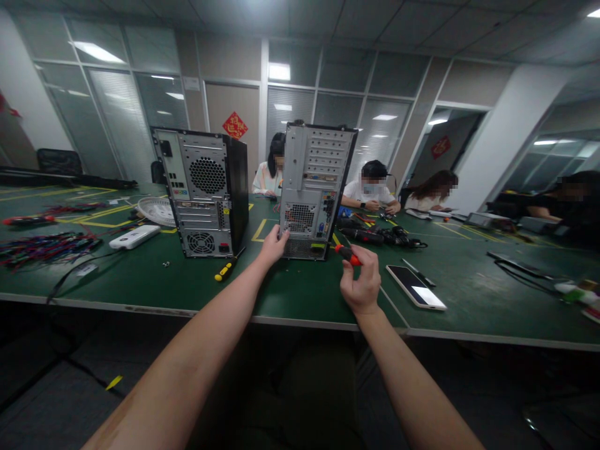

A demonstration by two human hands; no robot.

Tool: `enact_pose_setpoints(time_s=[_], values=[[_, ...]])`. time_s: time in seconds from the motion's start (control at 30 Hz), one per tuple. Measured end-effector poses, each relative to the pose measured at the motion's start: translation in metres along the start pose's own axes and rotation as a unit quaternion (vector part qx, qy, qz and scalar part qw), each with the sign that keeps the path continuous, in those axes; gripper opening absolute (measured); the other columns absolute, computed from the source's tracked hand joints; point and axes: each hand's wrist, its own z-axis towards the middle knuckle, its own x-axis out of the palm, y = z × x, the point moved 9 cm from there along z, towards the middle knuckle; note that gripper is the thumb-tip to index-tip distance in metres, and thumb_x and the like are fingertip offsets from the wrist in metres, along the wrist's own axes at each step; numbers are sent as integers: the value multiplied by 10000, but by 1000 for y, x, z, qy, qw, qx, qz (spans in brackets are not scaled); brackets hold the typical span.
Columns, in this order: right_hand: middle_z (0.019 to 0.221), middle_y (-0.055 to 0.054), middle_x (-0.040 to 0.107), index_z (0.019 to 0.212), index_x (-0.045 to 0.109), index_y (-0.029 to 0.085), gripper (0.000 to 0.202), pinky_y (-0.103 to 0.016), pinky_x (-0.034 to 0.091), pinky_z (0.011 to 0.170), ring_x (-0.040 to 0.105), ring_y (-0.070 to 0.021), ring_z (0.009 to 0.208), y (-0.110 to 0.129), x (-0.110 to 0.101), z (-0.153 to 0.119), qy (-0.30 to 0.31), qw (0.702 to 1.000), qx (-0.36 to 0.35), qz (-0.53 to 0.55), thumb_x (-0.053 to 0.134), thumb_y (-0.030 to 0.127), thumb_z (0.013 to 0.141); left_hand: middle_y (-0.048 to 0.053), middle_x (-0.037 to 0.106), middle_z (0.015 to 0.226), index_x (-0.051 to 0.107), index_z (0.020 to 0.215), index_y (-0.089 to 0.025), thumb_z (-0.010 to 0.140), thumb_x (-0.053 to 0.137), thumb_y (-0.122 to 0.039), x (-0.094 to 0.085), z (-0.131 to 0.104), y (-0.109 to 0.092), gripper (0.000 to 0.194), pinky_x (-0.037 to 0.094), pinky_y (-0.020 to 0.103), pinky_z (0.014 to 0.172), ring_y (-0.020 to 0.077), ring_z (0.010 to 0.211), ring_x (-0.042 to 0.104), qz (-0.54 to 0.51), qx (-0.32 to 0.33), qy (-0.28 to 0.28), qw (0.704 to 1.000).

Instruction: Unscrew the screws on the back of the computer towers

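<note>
A computer tower [300,156] stands upright on the green table, its metal back panel facing me. My left hand [273,245] grips its lower left edge, thumb on the panel, the other fingers partly hidden. My right hand [362,281] is closed around a red-and-black screwdriver [347,254], held just right of the tower's lower corner; its shaft cannot be made out. A second black tower [206,181] stands to the left, also back panel forward. At its foot lies a yellow-and-black screwdriver [225,270].
Right of my hand lie a phone [415,287] and a thin rod [419,272]. Bundled wires [42,247], a white power strip [135,237] and a white basket [157,210] are at left. Black cables [398,237] sit behind my right hand. Several people sit across the table [300,309].
</note>
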Motion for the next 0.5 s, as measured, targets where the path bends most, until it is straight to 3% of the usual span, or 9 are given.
enact_pose_setpoints(time_s=[0.5], values=[[1137, -134, 650, 1325, 519, 210, 358, -464, 581, 869, 661, -277, 1039, -1, -2, 0, -12, 1000, 2, -10, 612, 232, 981, 73, 721, 959, 595, 960, -205, 943, 615, -458, 0, -1, -4, 255, 544, 352, 873, 240, 930, 691, 8, 8, 3, 1000]])
